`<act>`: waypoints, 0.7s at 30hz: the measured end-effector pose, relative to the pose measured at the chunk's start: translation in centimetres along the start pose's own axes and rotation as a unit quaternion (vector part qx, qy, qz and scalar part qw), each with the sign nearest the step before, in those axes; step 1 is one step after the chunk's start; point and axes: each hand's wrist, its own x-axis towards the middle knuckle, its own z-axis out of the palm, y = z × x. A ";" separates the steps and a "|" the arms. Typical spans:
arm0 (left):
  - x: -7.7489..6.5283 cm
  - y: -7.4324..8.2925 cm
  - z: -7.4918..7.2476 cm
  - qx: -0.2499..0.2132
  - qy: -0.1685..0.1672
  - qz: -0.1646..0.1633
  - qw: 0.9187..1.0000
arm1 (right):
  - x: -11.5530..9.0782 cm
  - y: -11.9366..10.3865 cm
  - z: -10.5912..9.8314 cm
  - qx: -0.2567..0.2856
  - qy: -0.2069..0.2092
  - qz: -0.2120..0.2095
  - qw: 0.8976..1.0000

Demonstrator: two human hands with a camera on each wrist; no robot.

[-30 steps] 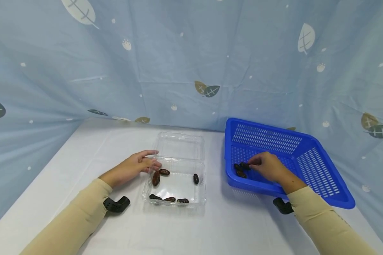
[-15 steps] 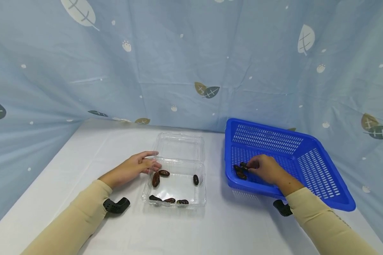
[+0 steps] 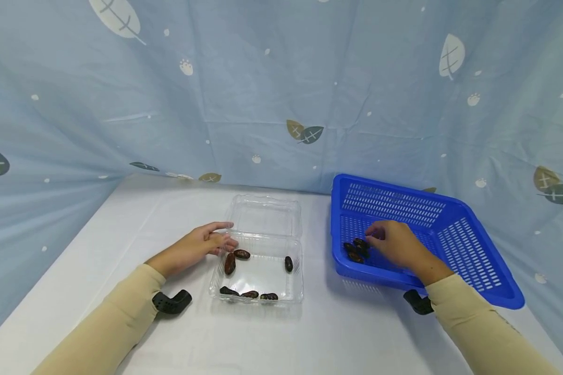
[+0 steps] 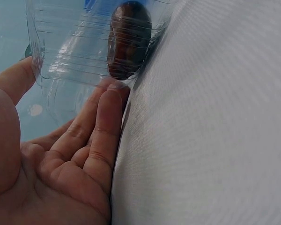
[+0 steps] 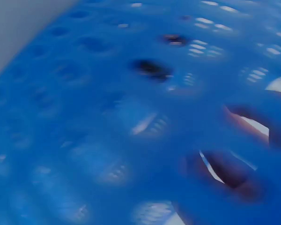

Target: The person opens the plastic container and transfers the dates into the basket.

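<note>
A clear plastic clamshell box (image 3: pixel 262 276) lies open on the table, with several brown dates inside. Two dates, one of them a larger date (image 3: pixel 230 263), lie at its left side, and a single date (image 3: pixel 288 264) lies at the right. My left hand (image 3: pixel 198 247) touches the box's left wall with extended fingers; the left wrist view shows its fingertips beneath a date (image 4: pixel 129 40) seen through the plastic. Inside the blue basket (image 3: pixel 384 187), my right hand (image 3: pixel 396 245) hovers just right of a cluster of dates (image 3: pixel 355 257). Whether its bent fingers hold anything is hidden.
The box's clear lid (image 3: pixel 264 214) is folded back, away from the person. A white cloth (image 3: pixel 272 338) covers the table. Behind stands a blue curtain (image 3: pixel 262 78) with leaf prints. Blur covers the right wrist view of the basket's slotted surface (image 5: pixel 98 154).
My right hand dips toward the dates, then rises slightly and shifts right, exposing more of the cluster. The left hand and the box stay still.
</note>
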 end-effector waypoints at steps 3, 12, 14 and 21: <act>-0.1 0.1 0.0 0.001 0.001 0.000 1.000 | -0.4 -1.4 -0.7 0.009 0.055 -0.022 0.998; 0.0 0.3 -0.2 0.000 0.001 0.003 1.000 | -1.7 -7.8 0.9 0.103 0.199 -0.148 0.963; 0.1 0.2 -0.2 -0.004 -0.001 0.006 1.000 | -1.7 -9.1 1.9 0.130 0.210 -0.176 0.953; 0.0 -0.1 0.1 -0.010 -0.003 0.004 1.000 | -1.2 -13.3 5.8 0.196 0.174 -0.228 0.938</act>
